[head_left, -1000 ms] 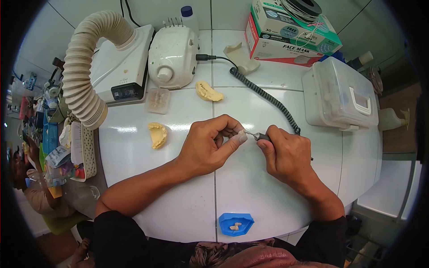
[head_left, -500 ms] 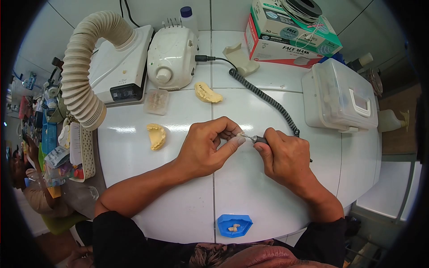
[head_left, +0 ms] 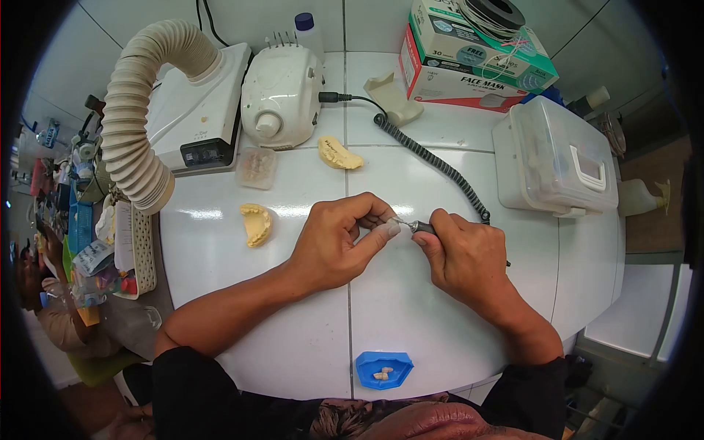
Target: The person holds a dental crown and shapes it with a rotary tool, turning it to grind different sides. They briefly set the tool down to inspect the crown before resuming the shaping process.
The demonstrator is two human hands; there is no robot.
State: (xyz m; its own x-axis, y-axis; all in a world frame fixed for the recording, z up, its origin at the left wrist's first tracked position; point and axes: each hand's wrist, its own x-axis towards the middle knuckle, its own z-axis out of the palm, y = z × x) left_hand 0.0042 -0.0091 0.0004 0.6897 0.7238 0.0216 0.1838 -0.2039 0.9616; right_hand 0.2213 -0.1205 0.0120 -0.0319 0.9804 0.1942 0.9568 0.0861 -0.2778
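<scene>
My left hand is closed, thumb and fingertips pinching a tiny pale tooth-like piece, mostly hidden by the fingers. Wrapped in my right hand is a rotary handpiece, its thin metal bur pointing left at the piece. Whether the bur touches it is too small to tell. A coiled black cord runs from behind my right hand to the white micromotor unit. Left of my hands lies a yellow dental cast; another yellow cast lies behind them. Near my body, a blue tray holds several small tooth-coloured pieces.
A ribbed suction hose arches over the left side from a white box. A small clear container sits beside the unit. Face mask boxes and a lidded plastic case stand at right. Another person sits far left.
Both hands keep nearly the same pose, with the handpiece still at the small piece. The whole view has shifted very slightly.
</scene>
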